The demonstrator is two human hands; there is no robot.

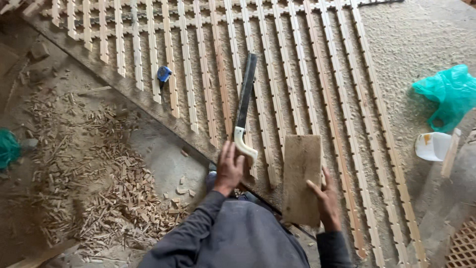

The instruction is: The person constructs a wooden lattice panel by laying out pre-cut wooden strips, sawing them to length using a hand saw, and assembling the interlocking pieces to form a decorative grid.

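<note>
Two hands busy: left hand [229,168] on saw [244,106], right hand [327,201] gripping board [301,178].

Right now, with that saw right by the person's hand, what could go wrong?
1. The left hand rests on the pale handle of the handsaw, whose blade lies bare across the notched wooden slats; a slip could cut fingers.
2. The right hand grips a rough wooden board, which might give splinters.
3. Wood chips litter the floor, so someone could slip or step on a sharp piece.
</note>
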